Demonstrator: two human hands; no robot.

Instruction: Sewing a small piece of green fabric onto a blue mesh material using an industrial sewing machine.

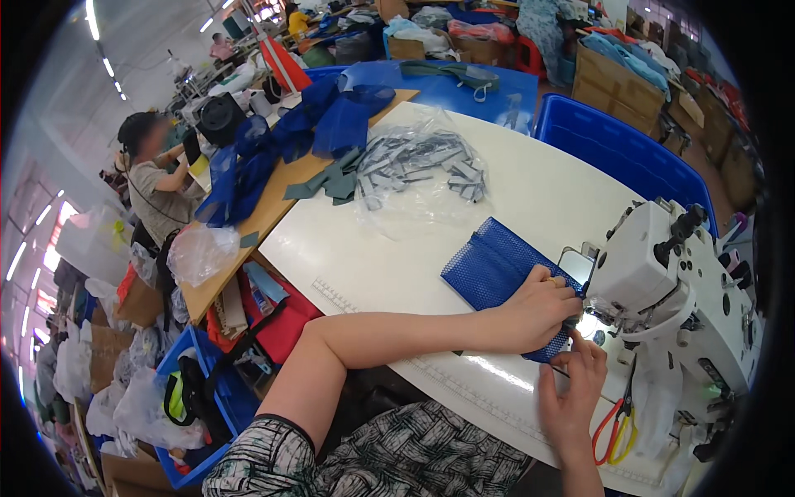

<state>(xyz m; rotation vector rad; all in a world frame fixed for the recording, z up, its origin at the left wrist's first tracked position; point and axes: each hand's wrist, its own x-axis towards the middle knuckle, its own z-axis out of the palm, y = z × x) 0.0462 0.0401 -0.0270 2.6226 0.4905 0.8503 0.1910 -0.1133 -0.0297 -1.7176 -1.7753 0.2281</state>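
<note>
Head view, watched from my far-off seat: the blue mesh cloth lies on the white table just left of the sewing machine, its long axis slanting from upper left to lower right, the lower end close by the machine's head. The left hand rests on that lower part, so it is the nearer, with most of the visible cloth spreading up and left from it. Its fingers are curled; whether they pinch any fabric I cannot tell. The right hand is half open at the lower edge, thumb apart from forefinger, and I see nothing gripped between them. For writing, I make out ruler marks along the table's near side; I can read no brand or label on cloth or machine.
</note>
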